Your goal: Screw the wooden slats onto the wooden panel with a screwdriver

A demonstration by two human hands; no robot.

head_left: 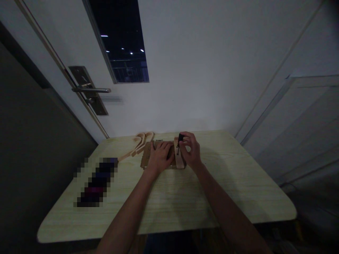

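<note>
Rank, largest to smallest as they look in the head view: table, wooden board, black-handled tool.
1. Table
2. Wooden board, partly covered by the left hand
3. Black-handled tool, pinched in the right hand

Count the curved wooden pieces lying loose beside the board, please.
2, as far as shows: both curved wooden pieces lie side by side left of the board, by the table's far edge. The hands may hide others.

My left hand and right hand are bare: no gloves, rings or watch. Both forearms, crossing the pale wooden table, are unsleeved as far as shows.
</note>
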